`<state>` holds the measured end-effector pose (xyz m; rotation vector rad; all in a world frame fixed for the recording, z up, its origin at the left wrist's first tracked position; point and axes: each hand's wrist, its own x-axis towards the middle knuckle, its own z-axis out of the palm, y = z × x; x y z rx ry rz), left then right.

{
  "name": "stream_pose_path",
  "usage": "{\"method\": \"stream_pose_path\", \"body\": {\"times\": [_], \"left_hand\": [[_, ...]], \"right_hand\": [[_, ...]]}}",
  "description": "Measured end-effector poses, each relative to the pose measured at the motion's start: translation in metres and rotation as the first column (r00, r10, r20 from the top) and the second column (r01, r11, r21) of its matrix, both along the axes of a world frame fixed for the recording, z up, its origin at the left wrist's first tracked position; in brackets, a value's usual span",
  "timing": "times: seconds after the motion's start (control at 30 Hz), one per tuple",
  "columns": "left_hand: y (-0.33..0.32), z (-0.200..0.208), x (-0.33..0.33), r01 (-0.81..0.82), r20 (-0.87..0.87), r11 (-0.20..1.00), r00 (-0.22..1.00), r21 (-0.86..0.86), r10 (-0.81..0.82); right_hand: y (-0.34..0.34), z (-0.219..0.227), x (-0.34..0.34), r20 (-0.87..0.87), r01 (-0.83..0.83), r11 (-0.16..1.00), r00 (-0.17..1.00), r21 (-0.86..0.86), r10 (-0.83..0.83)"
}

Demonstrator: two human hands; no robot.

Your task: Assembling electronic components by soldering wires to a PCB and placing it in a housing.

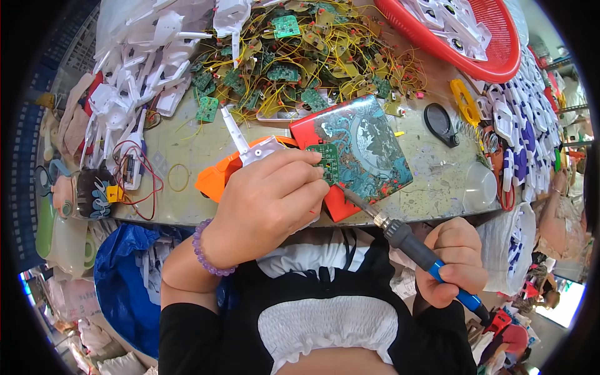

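Note:
My left hand (269, 197), with a purple bead bracelet at the wrist, pinches the edge of a small green circuit board (327, 161). The board is over the left part of a red box or book with a dark patterned cover (365, 147). Partly hidden behind this hand are a white plastic part with a long stem (236, 132) and an orange object (219, 175). My right hand (455, 262) is wrapped round the blue and black handle of a soldering iron (409, 245). Its metal tip points up and left, close to the board's lower right; contact cannot be made out.
A heap of circuit boards with yellow wires (294, 62) covers the far table. White plastic housings (128, 94) pile up on the left, and more fill a red basket (509, 53) at far right. A black-rimmed magnifier (440, 125) and a clear cup (480, 187) are on the right.

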<state>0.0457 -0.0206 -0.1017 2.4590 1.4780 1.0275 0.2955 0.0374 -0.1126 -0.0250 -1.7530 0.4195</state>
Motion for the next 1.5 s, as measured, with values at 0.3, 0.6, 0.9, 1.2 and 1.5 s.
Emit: {"method": "stream_pose_path", "body": {"times": [0.3,0.6,0.9,1.2,1.5], "left_hand": [[0.001,0.002,0.001,-0.008,0.007,1.0,1.0,-0.019,0.008],[-0.001,0.006,0.003,-0.027,0.021,0.998,0.999,-0.051,0.028],[0.001,0.005,0.005,-0.049,0.012,0.999,0.999,-0.011,0.049],[-0.002,-0.001,0.003,-0.052,0.064,0.999,0.997,-0.014,0.053],[-0.027,0.002,-0.025,-0.045,0.19,0.991,0.979,-0.129,0.069]], "right_hand": [[0.002,0.0,-0.003,-0.068,-0.002,0.999,0.998,0.038,0.005],[-0.008,-0.004,0.013,-0.081,0.212,0.977,0.973,-0.036,-0.214],[0.022,0.006,-0.039,0.453,0.306,0.919,0.875,-0.248,-0.17],[0.038,0.017,-0.072,0.588,0.251,0.922,0.809,-0.295,-0.032],[0.039,0.014,-0.071,0.577,0.25,0.927,0.816,-0.281,-0.045]]}}
